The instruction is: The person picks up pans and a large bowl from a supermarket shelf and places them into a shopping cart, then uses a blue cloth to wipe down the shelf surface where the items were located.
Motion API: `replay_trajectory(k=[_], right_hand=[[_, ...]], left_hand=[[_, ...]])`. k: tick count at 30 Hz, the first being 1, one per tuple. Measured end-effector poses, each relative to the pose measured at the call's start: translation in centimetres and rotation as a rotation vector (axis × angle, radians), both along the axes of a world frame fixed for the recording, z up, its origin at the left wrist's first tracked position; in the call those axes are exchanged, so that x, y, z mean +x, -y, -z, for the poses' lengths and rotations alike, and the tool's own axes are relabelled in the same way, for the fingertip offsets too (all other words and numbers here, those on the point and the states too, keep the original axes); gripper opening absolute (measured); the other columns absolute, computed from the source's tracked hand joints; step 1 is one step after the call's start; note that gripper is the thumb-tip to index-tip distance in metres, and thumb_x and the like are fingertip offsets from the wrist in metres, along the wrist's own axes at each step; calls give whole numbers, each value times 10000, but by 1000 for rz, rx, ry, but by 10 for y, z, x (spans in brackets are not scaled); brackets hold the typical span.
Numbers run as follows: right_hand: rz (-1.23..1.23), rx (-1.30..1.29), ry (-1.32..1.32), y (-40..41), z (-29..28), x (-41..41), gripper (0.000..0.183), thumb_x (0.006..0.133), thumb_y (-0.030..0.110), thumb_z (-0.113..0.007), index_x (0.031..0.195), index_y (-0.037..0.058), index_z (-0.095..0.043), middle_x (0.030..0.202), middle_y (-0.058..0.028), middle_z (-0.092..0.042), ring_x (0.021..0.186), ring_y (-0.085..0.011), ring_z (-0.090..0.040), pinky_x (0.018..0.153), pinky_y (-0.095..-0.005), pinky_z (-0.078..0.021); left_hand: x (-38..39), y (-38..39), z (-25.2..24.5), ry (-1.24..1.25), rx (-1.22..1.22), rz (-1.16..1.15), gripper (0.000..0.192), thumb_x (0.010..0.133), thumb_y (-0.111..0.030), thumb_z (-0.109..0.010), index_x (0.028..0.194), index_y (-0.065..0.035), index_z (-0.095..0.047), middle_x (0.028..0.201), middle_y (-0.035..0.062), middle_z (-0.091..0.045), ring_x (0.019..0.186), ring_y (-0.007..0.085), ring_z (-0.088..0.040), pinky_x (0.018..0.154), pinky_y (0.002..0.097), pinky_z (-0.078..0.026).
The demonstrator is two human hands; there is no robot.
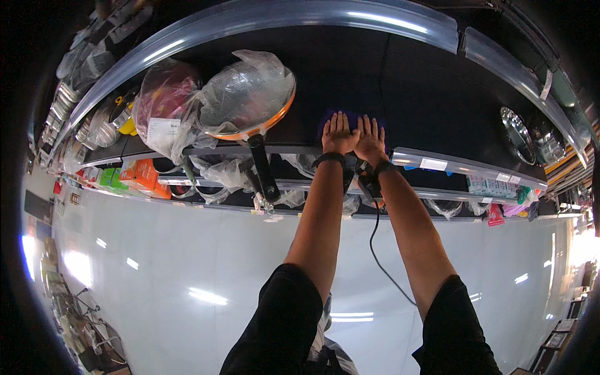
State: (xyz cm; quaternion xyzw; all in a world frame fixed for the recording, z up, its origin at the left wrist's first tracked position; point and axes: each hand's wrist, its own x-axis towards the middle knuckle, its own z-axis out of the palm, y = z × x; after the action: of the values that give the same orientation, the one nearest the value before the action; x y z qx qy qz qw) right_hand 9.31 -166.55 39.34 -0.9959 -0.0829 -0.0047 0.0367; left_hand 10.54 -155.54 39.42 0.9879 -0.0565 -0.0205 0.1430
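My left hand (338, 134) and my right hand (370, 139) lie side by side over a black shelf (431, 108), backs upward and fingers stretched out. They hold nothing, and their thumbs meet or nearly meet. Dark bands circle both wrists. Left of my hands, a frying pan (248, 101) with an orange rim is wrapped in clear bubble wrap. Its black handle (263, 168) juts over the shelf's front edge. A black cable (375, 243) hangs from a dark device (369, 183) by my right wrist.
Beside the pan sits a plastic-wrapped red item (166, 93) with a white label. Shiny metal bowls (517, 135) stand at the shelf's right end. Lower shelves carry orange boxes (143, 176) and wrapped goods. A clear plastic strip (300, 14) curves overhead, and a pale glossy floor (187, 262) spreads below.
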Motion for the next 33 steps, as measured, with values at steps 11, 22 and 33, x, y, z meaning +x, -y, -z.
replay_trajectory(k=[11,22,33], right_hand=[[-28,-56,-16,35,-21,76,618,905,463,-256,1417,157,-93,1484,-30,-36,1359,-274,-51,1080,-494,-64],[-133,-57,-58,54,-15,116,635,889,514,-293,1409,198,-110,1463,-47,-117,1348,-258,-105,1092,-452,-85],[-139,-6,-62,38,-28,108,602,909,478,-264,1412,197,-90,1476,-12,-70,1358,-236,-59,1092,-451,-71]], left_hand=[[52,37,-39,-13,-106,-149,687,845,-485,-226,1404,-91,-170,1479,53,-95,1360,191,-89,1096,340,-36],[79,53,-48,-166,-72,-206,695,869,-498,-225,1408,-71,-116,1478,68,-67,1362,219,-39,1094,357,-30],[89,38,-38,-84,-32,-188,700,865,-502,-214,1410,-75,-106,1481,61,-50,1364,219,-29,1099,363,-16]])
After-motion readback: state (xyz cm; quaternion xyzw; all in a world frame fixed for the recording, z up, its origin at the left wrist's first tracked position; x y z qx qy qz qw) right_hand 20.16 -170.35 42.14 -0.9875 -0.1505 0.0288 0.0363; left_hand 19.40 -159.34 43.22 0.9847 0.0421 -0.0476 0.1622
